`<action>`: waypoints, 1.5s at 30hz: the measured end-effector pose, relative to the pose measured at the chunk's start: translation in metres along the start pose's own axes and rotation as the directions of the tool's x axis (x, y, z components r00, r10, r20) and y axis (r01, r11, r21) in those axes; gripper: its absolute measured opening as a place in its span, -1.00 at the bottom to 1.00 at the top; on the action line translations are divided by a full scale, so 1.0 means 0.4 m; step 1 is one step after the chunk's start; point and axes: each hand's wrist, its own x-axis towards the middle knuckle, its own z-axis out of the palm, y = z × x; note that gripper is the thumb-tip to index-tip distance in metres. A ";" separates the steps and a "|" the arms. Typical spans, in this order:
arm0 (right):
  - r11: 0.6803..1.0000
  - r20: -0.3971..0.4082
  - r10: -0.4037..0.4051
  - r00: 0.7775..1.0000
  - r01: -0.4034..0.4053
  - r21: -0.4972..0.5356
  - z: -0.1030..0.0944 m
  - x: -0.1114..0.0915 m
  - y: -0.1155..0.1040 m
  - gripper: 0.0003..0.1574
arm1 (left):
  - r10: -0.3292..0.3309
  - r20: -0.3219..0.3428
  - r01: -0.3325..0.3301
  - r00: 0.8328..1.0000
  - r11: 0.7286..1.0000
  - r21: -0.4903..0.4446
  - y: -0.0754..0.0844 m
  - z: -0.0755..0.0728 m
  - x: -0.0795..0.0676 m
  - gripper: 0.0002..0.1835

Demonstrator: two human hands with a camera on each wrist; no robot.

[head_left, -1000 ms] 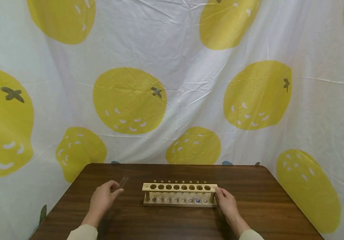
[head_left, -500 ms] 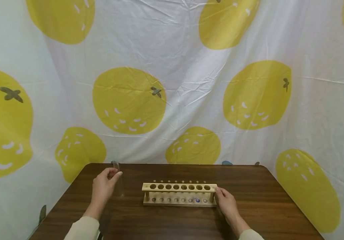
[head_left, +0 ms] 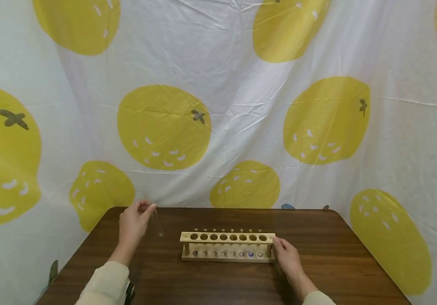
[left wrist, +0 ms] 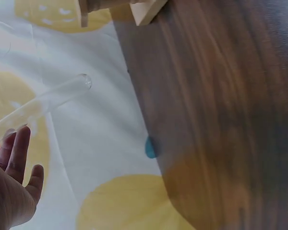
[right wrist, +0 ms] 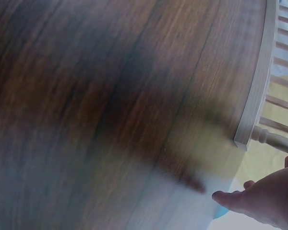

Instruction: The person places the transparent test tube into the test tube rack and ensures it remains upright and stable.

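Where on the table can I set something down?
The tabletop looks bare in front of the wooden rack and from the right hand to the right edge. The rack crowds the middle; left of it, toward the back, the left hand holds a glass tube.

glass tube [left wrist: 49, 99] partly outside left wrist view

Left grip [head_left: 132, 222] pinched, right grip [head_left: 290, 259] lower.

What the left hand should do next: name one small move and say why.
Probably bring the test tube over the leftmost top hole of the wooden rack: the left hand pinches it off to the rack's left, its rounded end points down, no tube shows in that hole, and the right hand is at the rack's other end.
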 end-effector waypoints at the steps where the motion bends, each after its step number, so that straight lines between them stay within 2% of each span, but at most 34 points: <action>1: 1.000 0.002 0.002 1.000 -0.002 -0.003 -0.001 0.001 0.000 -0.34 | -0.001 0.006 0.001 1.000 1.000 -0.001 0.006 0.000 0.004 -0.73; 10: 0.999 0.012 -0.007 1.000 0.008 -0.039 -0.005 0.004 -0.003 -0.34 | -0.002 0.077 0.008 0.997 0.997 -0.073 0.074 0.018 0.041 -0.70; 20: 0.999 0.004 -0.030 1.000 0.030 -0.034 -0.005 0.000 -0.006 -0.39 | 0.039 0.085 -0.028 0.996 0.992 -0.122 0.134 0.046 0.053 -0.69; 32: 0.999 0.010 -0.006 1.000 0.007 -0.044 -0.004 0.000 -0.008 -0.41 | 0.034 0.134 -0.012 0.990 0.987 -0.162 0.164 0.077 0.042 -0.68; 45: 1.000 0.017 -0.002 1.000 0.002 -0.027 -0.004 0.001 -0.006 -0.41 | 0.054 0.155 -0.024 0.986 0.982 -0.188 0.169 0.113 0.017 -0.74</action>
